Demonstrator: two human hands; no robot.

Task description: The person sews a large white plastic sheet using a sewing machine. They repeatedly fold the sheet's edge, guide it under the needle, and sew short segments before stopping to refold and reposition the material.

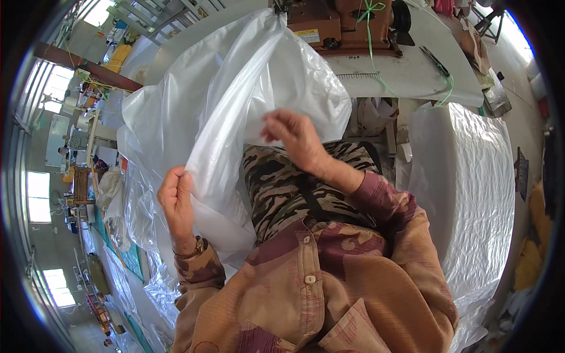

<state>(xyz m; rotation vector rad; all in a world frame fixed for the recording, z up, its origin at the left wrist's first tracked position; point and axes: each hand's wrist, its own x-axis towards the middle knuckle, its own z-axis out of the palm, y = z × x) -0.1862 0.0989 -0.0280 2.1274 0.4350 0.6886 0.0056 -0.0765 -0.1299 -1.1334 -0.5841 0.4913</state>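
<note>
A big translucent white plastic sheet (206,112) spreads from the table down over my left side, its upper end gathered beneath the sewing machine (365,26). At the lower left of a long fold, my left hand (176,200) is closed on the sheet's edge, thumb against fingers. My right hand (297,138) hovers over my lap beside the sheet, its fingers loosely bent and apart, slightly blurred. Nothing shows in it, and I see no clear contact with the plastic.
A thick stack of folded white plastic (482,182) stands at my right. On the grey worktable (406,79) lie thread snips (435,62), and green string (369,35) hangs across the machine. More plastic sheeting (141,206) is heaped at the left.
</note>
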